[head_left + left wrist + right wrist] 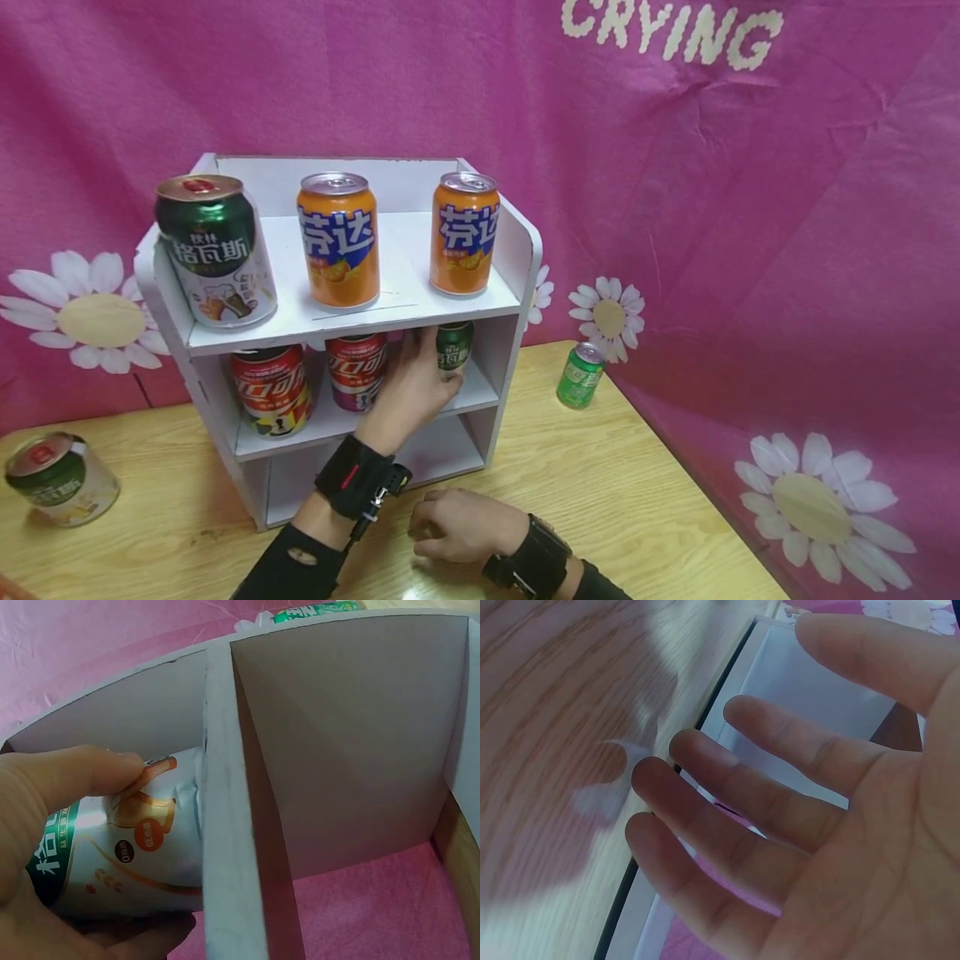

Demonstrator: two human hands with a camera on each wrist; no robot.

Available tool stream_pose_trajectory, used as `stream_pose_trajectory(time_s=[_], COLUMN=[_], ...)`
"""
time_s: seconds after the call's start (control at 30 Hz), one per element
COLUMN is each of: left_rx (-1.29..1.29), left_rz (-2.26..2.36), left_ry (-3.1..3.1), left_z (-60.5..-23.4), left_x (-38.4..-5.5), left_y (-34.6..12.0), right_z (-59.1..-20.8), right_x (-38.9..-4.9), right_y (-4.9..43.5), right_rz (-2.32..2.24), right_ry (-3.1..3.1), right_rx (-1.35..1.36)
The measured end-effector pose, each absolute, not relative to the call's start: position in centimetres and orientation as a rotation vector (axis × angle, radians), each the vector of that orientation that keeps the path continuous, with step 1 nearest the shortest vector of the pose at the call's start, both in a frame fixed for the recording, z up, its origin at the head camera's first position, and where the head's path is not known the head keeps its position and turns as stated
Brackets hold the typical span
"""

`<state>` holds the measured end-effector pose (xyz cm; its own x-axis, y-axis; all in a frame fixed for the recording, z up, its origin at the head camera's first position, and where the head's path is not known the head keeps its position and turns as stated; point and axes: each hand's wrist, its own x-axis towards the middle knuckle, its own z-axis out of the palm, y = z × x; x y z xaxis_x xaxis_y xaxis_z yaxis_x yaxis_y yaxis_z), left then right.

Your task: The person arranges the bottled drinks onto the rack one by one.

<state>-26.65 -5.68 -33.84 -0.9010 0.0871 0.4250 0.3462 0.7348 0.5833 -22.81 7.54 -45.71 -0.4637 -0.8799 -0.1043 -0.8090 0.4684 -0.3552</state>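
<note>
My left hand (411,385) reaches into the middle shelf of a white rack (420,314) and grips a green-and-white drink can (454,347) at its right end. In the left wrist view the thumb and fingers wrap that can (150,847), whose base is at the shelf board. Left of it on the same shelf stand two red cola cans (272,390), one close beside my left wrist. In front of the rack my right hand (468,525) hovers low over the table, holding nothing. Its fingers (727,817) are loosely bent in the right wrist view.
The top shelf carries a green-and-white can (217,258) and two orange soda cans (339,246). On the wooden table (600,483), a small green can (581,377) stands right of the rack, and another green-and-white can (63,479) is at the left. A pink cloth hangs behind.
</note>
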Motion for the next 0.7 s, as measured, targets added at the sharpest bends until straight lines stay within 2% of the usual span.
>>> stream_pose_trajectory(time_s=[0.37, 0.7], left_rx=[-0.231, -0.234], left_rz=[-1.267, -1.289], left_ry=[-2.500, -2.486], left_z=[-34.68, -34.78], left_x=[-26.80, -26.75], left_y=[-5.43, -5.38], right_z=[-46.03, -45.64], right_x=[-22.81, -22.75], right_y=[7.66, 7.50], right_rz=[-0.359, -0.351], right_ry=[2.474, 2.480], right_rx=[-1.499, -1.479])
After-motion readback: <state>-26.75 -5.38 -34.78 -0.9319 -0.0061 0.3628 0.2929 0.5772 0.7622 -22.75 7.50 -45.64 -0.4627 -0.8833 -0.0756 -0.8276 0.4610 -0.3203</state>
